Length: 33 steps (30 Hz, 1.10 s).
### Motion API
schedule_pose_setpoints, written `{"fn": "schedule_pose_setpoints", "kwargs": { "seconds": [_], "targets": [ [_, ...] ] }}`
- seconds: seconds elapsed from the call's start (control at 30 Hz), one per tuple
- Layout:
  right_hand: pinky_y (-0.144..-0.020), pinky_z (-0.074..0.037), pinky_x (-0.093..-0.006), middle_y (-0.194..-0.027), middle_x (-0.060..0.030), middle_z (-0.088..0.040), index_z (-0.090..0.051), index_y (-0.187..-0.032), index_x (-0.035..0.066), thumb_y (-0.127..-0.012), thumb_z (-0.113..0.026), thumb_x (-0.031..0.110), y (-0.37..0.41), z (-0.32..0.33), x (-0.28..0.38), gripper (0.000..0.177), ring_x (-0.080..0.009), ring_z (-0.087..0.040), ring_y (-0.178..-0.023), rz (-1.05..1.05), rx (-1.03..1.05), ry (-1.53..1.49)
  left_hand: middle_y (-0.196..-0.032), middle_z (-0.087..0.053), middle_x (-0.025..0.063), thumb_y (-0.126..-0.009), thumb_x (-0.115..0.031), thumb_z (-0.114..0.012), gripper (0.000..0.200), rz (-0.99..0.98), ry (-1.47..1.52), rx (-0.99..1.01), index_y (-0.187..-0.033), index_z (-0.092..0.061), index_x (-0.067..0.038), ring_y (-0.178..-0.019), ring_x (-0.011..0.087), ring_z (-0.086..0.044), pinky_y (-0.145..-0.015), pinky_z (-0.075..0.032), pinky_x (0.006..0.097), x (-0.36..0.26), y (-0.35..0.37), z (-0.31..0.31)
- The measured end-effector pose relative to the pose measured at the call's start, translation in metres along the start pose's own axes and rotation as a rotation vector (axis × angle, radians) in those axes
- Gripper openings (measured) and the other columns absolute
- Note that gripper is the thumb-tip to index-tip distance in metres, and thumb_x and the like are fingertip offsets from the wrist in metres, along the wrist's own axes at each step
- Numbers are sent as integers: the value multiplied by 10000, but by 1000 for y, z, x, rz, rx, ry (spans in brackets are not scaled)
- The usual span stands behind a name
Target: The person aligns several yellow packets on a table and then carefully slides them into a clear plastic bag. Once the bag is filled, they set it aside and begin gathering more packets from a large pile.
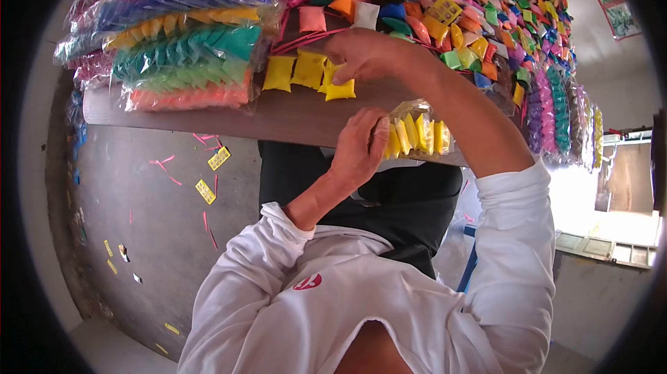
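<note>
On the surface (174, 121), stacked bags (187, 61) lie left, a heap of packets (479, 12) behind and right, a row of sachets (308, 69) between, its right end under the right hand (368, 54), and a smaller bag (419, 134) at the near edge, right of the left hand (361, 141)

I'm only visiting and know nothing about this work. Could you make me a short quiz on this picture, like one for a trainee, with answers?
1. Multiple choice: what colour are the packets in the clear bag at the left hand?
A) blue
B) yellow
C) green

2. True or false: the right hand is down on the floor.

3. Fill in the blank: the large filled bags lie toward the ____ end of the table in this view.

Key:
1. B
2. False; it is at the loose yellow packets on the table.
3. left
</note>
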State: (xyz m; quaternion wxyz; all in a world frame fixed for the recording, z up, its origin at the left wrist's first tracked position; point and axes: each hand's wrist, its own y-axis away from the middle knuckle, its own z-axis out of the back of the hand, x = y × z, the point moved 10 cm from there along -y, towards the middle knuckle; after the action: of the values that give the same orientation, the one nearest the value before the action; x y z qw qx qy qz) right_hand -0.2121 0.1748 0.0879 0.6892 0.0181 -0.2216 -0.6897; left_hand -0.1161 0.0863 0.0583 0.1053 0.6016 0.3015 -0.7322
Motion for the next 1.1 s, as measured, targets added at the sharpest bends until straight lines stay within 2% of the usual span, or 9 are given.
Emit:
{"fn": "schedule_pose_setpoints", "kwargs": {
  "seconds": [0.1,0.23,0.43,0.57,0.67,0.8,0.9,1.0,1.1],
  "targets": [
    [-698,-464,-415,-846,-178,-620,-578,-876,-29,-723,-706,363,15,25,-10,440,-338,-607,-807,27,-63,-61,-990,-596,186,-962,-135,-521,158,-19,-20,-4,-1031,-561,1,-902,399,-571,-806,-471,430,-2,0,2],
    [-723,-469,-403,-866,-178,-614,-563,-864,-33,-738,-704,340,49,41,-54,418,-326,-598,-822,-164,-112,-12,-986,-596,188,-972,-151,-512,173,-70,-36,-30,-1029,-564,3,-907,386,-583,-799,-477,416,-6,-1,1],
    [-830,-474,-395,-910,-171,-634,-632,-1034,9,-745,-701,337,72,26,-88,443,-312,-607,-911,-181,-350,5,-964,-604,185,-997,-198,-492,224,-37,-40,-12,-1018,-572,11,-880,384,-592,-786,-483,410,-5,-1,-1],
    [-865,-479,-399,-1016,-166,-644,-611,-1142,42,-797,-671,345,67,10,-86,463,-334,-614,-965,-184,-196,71,-966,-613,190,-999,-202,-494,241,-2,-46,2,-1043,-586,16,-876,369,-606,-784,-488,391,1,0,-2],
    [-867,-479,-416,-1029,-168,-645,-612,-1121,41,-838,-659,352,85,36,-86,422,-334,-617,-991,-259,-327,-23,-965,-619,188,-999,-196,-493,248,1,13,-14,-1064,-595,21,-873,338,-619,-775,-489,374,5,1,-3],
    [-721,-517,-313,-929,-106,-670,-615,-1103,51,-864,-696,265,185,106,-57,331,-182,-654,-823,-228,-806,-55,-915,-622,152,-1006,-188,-487,248,-9,25,-42,-1067,-603,22,-821,255,-623,-740,-483,346,7,2,-3],
    [-672,-503,-258,-935,-46,-677,-623,-1104,24,-830,-738,161,273,110,-37,327,-96,-613,-767,-320,-977,-149,-890,-620,134,-1015,-203,-475,261,-23,-38,-49,-1068,-601,20,-797,222,-611,-718,-480,333,-1,0,-1],
    [-666,-511,-305,-782,-114,-662,-647,-978,10,-758,-738,215,322,68,-41,314,-150,-648,-719,-592,-916,-269,-876,-618,119,-1025,-227,-464,283,-16,-32,-46,-1071,-598,18,-785,193,-595,-705,-475,320,-2,-1,-3],
    [-683,-524,-339,-780,-142,-669,-657,-948,7,-743,-734,207,326,29,-50,297,-222,-672,-719,-699,-884,-352,-872,-618,104,-1031,-249,-459,301,8,-9,-55,-1076,-596,15,-780,167,-579,-702,-469,304,4,0,-4]
  ]
}}
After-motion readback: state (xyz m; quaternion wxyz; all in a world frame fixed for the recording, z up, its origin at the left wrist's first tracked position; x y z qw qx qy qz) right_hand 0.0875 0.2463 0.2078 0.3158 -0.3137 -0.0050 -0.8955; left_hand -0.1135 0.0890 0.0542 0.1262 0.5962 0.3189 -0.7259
